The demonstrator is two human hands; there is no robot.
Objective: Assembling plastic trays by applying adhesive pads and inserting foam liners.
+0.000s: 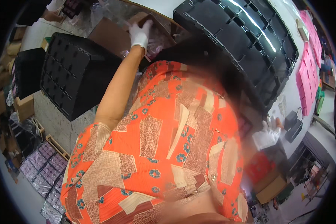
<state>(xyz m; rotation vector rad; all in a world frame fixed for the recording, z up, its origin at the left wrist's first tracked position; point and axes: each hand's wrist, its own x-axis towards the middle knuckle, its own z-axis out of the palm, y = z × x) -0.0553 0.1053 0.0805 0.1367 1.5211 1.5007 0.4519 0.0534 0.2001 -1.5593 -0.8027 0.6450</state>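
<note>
My left hand (pixel 139 34), in a white glove, reaches away from me to an open brown cardboard box (pixel 162 28). Its fingers are apart at the box's upper part, and their tips are partly hidden. Clear plastic wrap (pixel 157 47) shows inside the box, next to my wrist. My right hand (pixel 267 133), also gloved in white with a bare fingertip showing, is off to the right by the white table's edge. Its fingers are spread and nothing shows in them. A small dark grey block-shaped object (pixel 293 125) lies on the table nearest to it.
Black moulded plastic trays (pixel 242 41) lie on the white table (pixel 287 100). Another black tray stack (pixel 65 76) stands tilted at left. Pink sheets (pixel 307 78) are at far right. Wrapped purple packs (pixel 41 168) sit lower left. Another person's hand (pixel 53 15) shows at top left.
</note>
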